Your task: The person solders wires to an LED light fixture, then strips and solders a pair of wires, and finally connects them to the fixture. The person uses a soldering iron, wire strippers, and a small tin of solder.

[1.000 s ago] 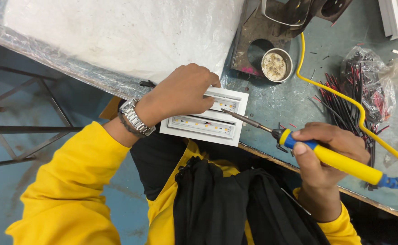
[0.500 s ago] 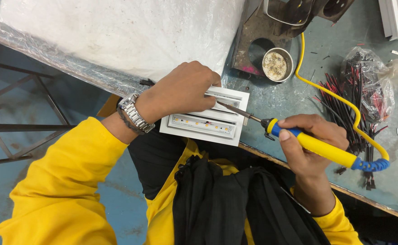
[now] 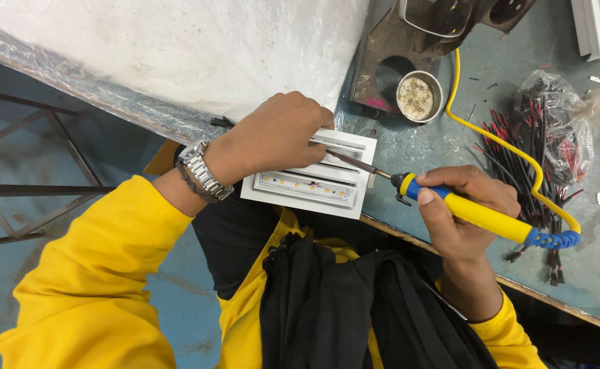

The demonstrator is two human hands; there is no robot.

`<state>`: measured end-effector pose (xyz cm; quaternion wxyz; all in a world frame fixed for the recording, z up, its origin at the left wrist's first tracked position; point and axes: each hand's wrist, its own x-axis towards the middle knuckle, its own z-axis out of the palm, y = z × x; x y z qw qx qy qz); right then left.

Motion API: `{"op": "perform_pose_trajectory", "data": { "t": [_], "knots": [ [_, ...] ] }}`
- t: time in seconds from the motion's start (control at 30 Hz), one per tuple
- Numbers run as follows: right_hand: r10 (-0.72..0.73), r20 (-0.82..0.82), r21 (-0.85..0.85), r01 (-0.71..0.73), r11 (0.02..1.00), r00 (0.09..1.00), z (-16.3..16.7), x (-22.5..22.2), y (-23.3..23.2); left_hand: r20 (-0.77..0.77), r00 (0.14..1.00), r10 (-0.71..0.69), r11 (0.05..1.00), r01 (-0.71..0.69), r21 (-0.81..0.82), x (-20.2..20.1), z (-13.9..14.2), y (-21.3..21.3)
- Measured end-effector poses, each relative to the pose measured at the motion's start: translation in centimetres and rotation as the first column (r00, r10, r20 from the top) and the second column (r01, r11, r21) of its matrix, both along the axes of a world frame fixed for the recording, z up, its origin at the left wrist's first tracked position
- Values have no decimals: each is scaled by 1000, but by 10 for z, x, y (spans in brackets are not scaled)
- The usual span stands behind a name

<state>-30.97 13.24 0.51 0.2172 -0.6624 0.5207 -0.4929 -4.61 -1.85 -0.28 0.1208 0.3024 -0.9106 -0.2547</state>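
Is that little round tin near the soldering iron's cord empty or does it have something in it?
Not empty. The round tin stands upright and open, with a pale, crusty mass filling its inside; what that is, cannot tell.

Looks like an electronics workshop: soldering iron (image 3: 481,215) in the right hand (image 3: 467,212), wire bundles (image 3: 539,150) just beyond it.

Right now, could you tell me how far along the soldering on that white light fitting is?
Done: the LED strip sits in the white fitting. In hand: the left hand steadies the fitting, the right hand holds the soldering iron, tip under the left fingers. Left: the joint is hidden; red and black wires lie unused nearby.
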Motion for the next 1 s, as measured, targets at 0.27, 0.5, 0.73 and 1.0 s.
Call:
{"op": "perform_pose_trajectory", "data": {
  "t": [0.27,0.5,0.73,1.0],
  "knots": [
    [-3,18,30,3,1000,1000,-1,-2,-6,3,1000,5,1000,-5,13,0,0,-4],
    [-55,30,54,53,997,998,7,1,-7,1,1000,-8,1000,8,-12,2,0,-6],
    [-5,-4,3,5,1000,1000,39,-22,-6,-20,999,-50,998,49,-27,-19,32,-4],
    [14,-28,-3,-14,1000,1000,35,-26,-9,-4,999,-49,998,49,-30,-18,29,-5]
  ]
}}
